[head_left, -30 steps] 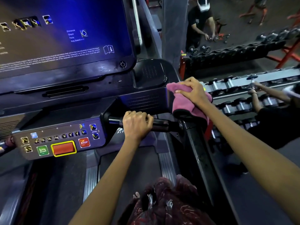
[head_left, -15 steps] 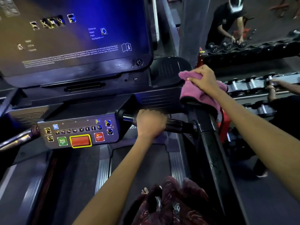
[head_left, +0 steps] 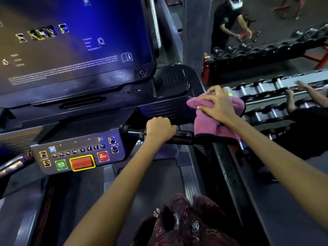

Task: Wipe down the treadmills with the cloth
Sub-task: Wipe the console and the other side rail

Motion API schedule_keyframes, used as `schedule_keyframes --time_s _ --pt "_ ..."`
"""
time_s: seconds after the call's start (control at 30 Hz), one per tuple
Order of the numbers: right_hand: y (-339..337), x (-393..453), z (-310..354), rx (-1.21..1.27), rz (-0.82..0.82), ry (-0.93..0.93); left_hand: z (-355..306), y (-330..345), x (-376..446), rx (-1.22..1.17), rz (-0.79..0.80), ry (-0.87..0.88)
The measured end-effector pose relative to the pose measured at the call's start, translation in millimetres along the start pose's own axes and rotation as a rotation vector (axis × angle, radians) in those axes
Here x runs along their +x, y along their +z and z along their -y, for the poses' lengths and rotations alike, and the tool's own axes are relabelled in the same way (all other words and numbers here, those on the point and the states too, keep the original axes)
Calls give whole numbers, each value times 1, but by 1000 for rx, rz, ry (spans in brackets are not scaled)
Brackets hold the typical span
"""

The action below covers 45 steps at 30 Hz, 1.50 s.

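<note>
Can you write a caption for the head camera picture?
Right hand presses pink cloth on treadmill; left hand grips handlebar.

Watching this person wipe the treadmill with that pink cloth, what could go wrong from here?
The left hand grips the handlebar close to the control panel; a slip might bump the green start button. The pink cloth, pressed by the right hand, hangs over the side rail and might slide off its outer edge. The lit screen may react to touch if wiped.
</note>
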State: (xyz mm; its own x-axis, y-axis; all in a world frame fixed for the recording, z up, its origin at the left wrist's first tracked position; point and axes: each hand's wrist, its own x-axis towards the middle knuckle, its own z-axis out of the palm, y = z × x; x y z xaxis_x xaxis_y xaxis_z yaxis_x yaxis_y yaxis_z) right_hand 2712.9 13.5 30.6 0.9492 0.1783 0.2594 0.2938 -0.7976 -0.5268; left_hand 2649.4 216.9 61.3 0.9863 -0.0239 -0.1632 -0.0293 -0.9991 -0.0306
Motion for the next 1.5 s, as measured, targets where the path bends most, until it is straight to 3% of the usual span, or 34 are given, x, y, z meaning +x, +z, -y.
schedule_keyframes --time_s 0.27,0.33,0.43,0.67,0.8,1.0,1.2,1.3,1.5 --pt "3 -2 14 2 28 116 -25 3 23 -273 -133 157" --pt "-1 -28 16 -5 22 109 -27 15 23 -277 -98 206" --pt "-4 -59 18 -2 -17 117 -24 23 25 -270 -171 242" --pt "1 -38 33 -82 -37 215 -20 28 30 -294 -191 347" --pt "-4 -66 44 -120 -31 264 -17 32 31 -320 -195 423" --pt "-22 -159 64 -99 -73 349 -14 32 30 -206 -141 602" --pt "-13 -143 78 -184 -177 475 -18 30 27 -76 -203 897" --pt "-11 -150 85 -245 -149 501 -17 29 30 -8 -166 1057" --pt "-20 -204 96 -324 -146 563 -16 31 33 -47 -149 1109"
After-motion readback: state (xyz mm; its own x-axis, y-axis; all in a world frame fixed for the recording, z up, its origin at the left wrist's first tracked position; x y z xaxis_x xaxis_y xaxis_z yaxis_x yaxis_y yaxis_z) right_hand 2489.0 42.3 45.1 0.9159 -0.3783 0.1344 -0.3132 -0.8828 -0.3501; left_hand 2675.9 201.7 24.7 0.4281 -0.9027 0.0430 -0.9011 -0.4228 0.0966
